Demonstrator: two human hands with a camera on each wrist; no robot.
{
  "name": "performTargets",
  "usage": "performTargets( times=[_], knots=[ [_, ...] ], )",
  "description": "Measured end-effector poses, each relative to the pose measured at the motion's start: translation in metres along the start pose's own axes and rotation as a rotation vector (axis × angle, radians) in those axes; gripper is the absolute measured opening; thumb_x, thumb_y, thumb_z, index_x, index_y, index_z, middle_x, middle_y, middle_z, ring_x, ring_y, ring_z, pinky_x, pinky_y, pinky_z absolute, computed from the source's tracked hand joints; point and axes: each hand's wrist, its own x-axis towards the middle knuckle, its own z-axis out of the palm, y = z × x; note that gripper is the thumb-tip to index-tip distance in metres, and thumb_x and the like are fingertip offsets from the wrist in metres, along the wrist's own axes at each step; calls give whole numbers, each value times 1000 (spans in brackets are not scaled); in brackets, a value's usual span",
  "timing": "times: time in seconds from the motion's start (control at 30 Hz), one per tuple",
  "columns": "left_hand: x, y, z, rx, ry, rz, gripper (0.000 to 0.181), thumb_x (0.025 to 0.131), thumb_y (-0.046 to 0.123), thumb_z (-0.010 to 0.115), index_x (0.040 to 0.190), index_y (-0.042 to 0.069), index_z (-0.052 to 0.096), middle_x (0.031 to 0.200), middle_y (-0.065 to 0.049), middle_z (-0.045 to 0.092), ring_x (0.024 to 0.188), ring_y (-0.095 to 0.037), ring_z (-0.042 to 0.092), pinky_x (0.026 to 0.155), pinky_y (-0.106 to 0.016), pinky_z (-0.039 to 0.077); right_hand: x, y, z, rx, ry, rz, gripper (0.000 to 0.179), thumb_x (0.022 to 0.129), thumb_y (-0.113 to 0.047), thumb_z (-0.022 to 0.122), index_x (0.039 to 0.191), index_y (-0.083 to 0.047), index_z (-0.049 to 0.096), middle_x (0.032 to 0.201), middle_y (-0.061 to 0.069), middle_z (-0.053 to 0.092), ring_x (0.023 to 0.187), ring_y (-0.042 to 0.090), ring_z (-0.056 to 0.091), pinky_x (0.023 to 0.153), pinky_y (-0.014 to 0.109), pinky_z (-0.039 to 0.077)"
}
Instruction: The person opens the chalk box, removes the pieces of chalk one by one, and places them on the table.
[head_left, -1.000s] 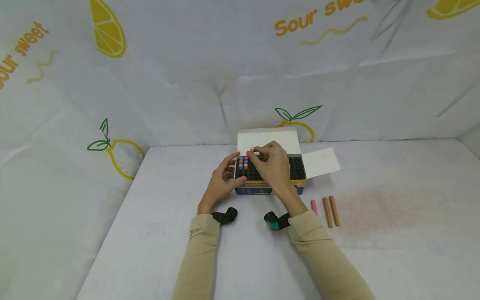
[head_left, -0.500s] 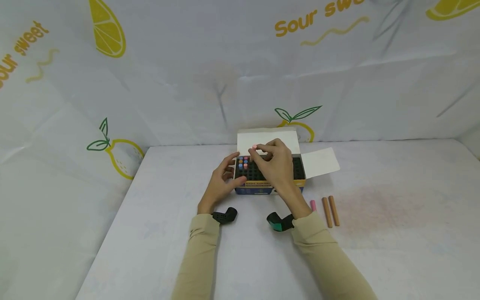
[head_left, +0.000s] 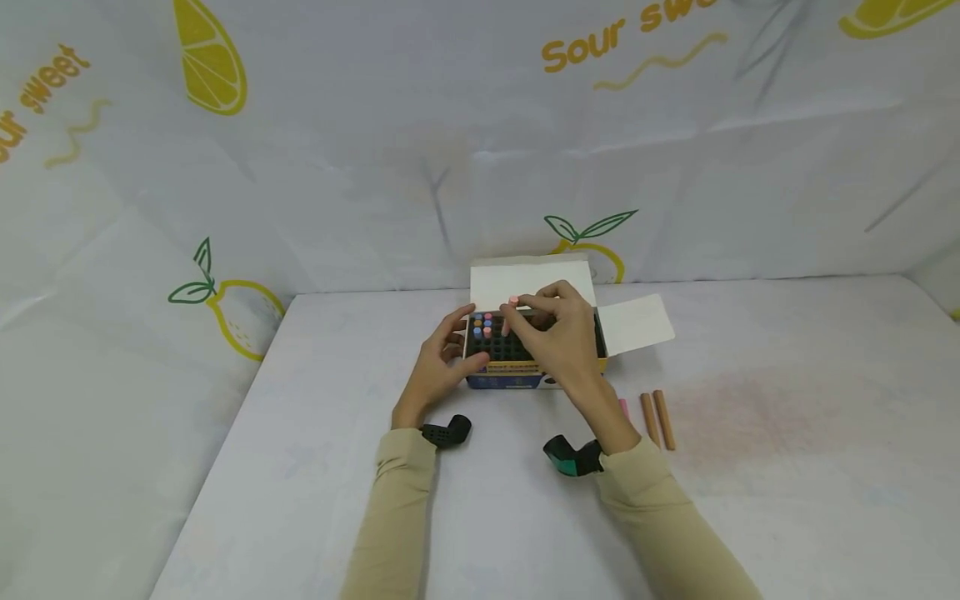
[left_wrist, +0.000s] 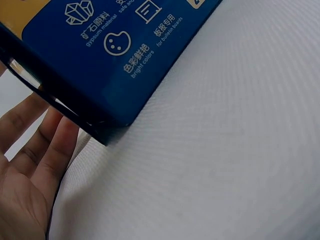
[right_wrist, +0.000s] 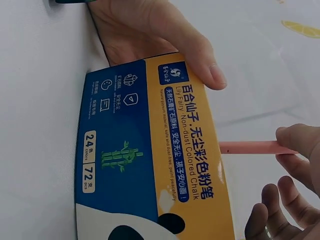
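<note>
Left hand: we see the left hand holding the left end of the chalk box, thumb at the near edge; in its own wrist view the hand is cut off by the left border.
Right hand: the right hand pinches the pink chalk stick between thumb and forefinger, and the right wrist view crops much of this hand.
Pink stick: we find it over the left part of the box, slightly tilted; the box wall hides its lower end in the right wrist view, so we cannot tell whether it sits in a hole.
Box: it stands at the far middle of the table, its white lid raised at the far side and a side flap spread to the right; the right hand covers many of its holes.
Standing chalks: six small chalks in blue, pink and orange fill two columns at the left end, too small for us to see closely.
Loose chalks: right of the right wrist lie two brown sticks and a pink piece, the piece mostly hidden by the wrist.
Backdrop: the lettering on the printed sheet runs off at the left and top.
</note>
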Motion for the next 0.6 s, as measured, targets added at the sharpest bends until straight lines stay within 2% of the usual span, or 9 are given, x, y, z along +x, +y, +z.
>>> performTargets(
  times=[0.3, 0.6],
  knots=[
    [-1, 0, 0, -9, -3, -13, 78, 87, 47, 78, 155, 34, 42, 137, -15, 55, 109, -30, 58, 99, -46, 50, -10, -4, -9, -1, 6, -60, 29, 86, -21, 82, 102, 3, 80, 94, 16, 62, 74, 27, 62, 68, 29, 47],
    [0, 0, 1, 2, -3, 9, 82, 85, 56, 77, 155, 33, 42, 139, -16, 55, 107, -28, 58, 99, -46, 50, -20, -7, -16, 17, -14, -72, 26, 85, -17, 83, 102, 3, 80, 94, 14, 63, 74, 22, 59, 67, 25, 50]
  ],
)
